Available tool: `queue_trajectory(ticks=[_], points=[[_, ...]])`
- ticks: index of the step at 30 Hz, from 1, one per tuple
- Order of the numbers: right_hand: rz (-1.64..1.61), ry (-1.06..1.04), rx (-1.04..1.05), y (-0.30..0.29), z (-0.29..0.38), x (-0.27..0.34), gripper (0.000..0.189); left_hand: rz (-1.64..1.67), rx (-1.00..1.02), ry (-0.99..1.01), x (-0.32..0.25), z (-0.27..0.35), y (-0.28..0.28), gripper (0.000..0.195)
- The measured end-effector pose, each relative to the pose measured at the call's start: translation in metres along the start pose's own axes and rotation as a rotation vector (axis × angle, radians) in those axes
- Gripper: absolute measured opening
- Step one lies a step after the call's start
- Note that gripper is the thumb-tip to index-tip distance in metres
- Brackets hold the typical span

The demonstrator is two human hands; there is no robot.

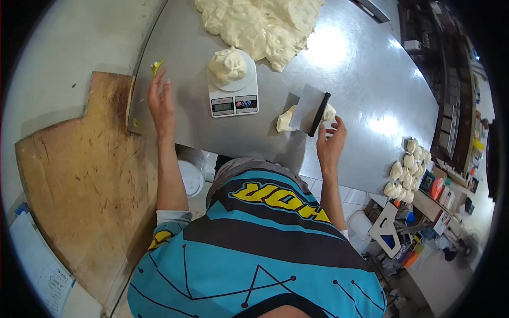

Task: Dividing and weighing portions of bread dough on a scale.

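Note:
On a digital kitchen scale (234,104) rests a lump of dough (228,65). My left hand (162,99), fingers apart and holding nothing, is left of the scale, just below a small yellow and white scrap (156,66). A bench scraper (310,109) with a black handle stands tilted over a piece of dough (285,120), right of the scale. My right hand (332,139) is at the lower end of its handle, fingers apart; whether they touch it is unclear. More dough (328,113) shows behind the handle.
A large mass of dough (262,28) spreads across the far side of the metal table (358,159). Several dough balls (407,171) lie at the table's right edge. A wooden board (87,179) is at the left, and a white bucket (191,177) stands below the table.

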State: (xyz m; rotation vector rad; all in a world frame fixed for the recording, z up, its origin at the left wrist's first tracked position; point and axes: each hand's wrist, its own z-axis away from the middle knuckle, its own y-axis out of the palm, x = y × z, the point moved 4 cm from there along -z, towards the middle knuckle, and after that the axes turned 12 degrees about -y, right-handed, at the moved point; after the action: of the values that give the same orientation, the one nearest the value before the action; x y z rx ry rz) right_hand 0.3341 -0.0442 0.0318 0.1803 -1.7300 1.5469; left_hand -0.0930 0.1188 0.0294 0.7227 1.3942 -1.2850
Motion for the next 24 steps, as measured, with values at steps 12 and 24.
queue_trajectory(ticks=[12,24], points=[[-0.046,-0.741,0.006,0.032,-0.077,0.088,0.018,0.028,-0.071,-0.16,0.029,0.017,-0.016,0.044],[0.017,-0.994,0.229,0.156,-0.116,0.168,0.023,-0.629,0.314,0.688,-0.035,-0.013,0.137,0.069]])
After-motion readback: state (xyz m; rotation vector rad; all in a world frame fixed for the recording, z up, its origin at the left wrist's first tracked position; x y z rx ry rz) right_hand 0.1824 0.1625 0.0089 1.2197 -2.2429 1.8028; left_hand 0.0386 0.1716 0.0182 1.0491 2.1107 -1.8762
